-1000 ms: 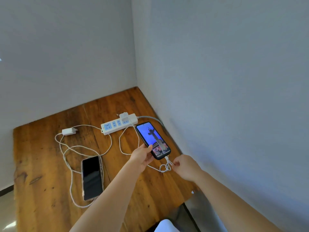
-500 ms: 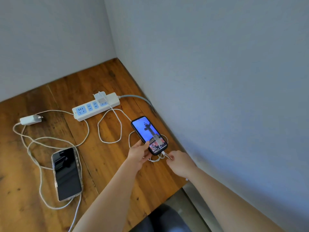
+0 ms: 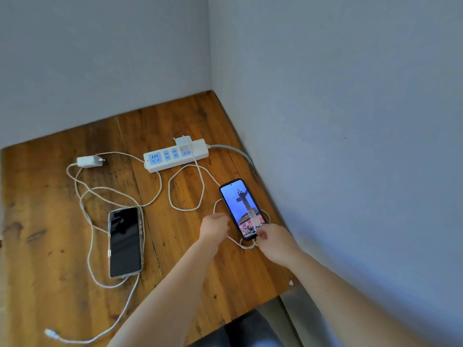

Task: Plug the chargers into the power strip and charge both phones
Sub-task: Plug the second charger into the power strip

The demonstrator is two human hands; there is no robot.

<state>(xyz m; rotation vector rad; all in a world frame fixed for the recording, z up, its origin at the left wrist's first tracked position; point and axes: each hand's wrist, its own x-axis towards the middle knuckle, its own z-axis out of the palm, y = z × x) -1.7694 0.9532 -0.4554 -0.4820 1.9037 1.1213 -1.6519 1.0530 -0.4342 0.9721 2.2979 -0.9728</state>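
Note:
A white power strip (image 3: 175, 155) lies near the table's back right corner, with one white charger (image 3: 184, 144) plugged into its right end. That charger's cable (image 3: 185, 209) loops to a lit phone (image 3: 240, 209) lying by the right wall. My right hand (image 3: 273, 240) pinches the cable's plug at the phone's bottom edge. My left hand (image 3: 215, 227) hovers just left of the phone, fingers loosely curled, holding nothing. A second charger (image 3: 87, 162) lies unplugged to the left of the strip. A dark phone (image 3: 125, 242) lies face up among that charger's cable loops.
The wooden table (image 3: 50, 246) sits in a corner, with grey walls behind and on the right. The strip's grey cord (image 3: 235, 151) runs toward the right wall. The second cable's free end (image 3: 51, 333) lies near the table's front left edge.
My left hand has let go of the lit phone and drawn slightly left. The phone now lies flat on the table. My right hand stays at its bottom edge. The camera has shifted.

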